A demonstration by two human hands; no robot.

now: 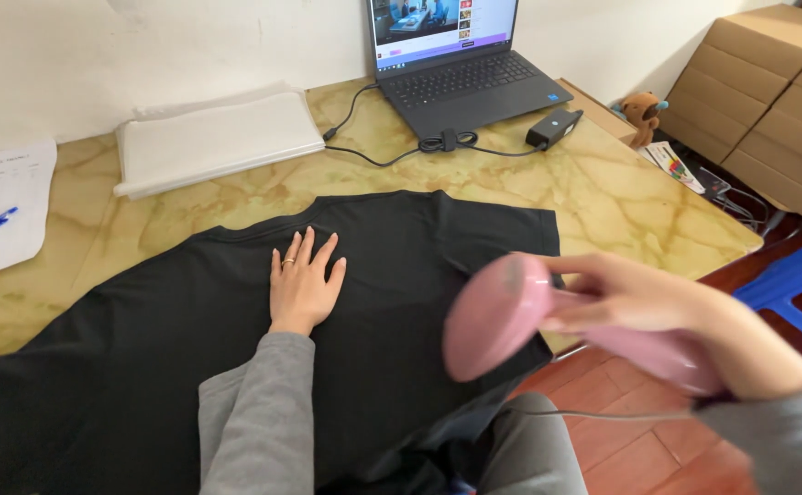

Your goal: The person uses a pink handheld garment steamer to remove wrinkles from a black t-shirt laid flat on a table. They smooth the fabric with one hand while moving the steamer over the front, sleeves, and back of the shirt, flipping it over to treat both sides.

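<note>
Bright, even daylight w/ soft shadows; pink steamer (502,316) was motion-blurred, worktop (603,197) showed mild glare, edges slightly warped.

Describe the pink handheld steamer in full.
The pink handheld steamer looks like smooth plastic, with a rounded oval head and a thick handle. The right hand grips the handle, holding it in the air over the right edge of the black T-shirt, head turned leftward. It is motion-blurred. A thin cord trails below.

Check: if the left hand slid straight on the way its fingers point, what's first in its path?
Left hand lies flat on the black T-shirt; ahead is the shirt's collar edge, then probably bare marble tabletop.
</note>
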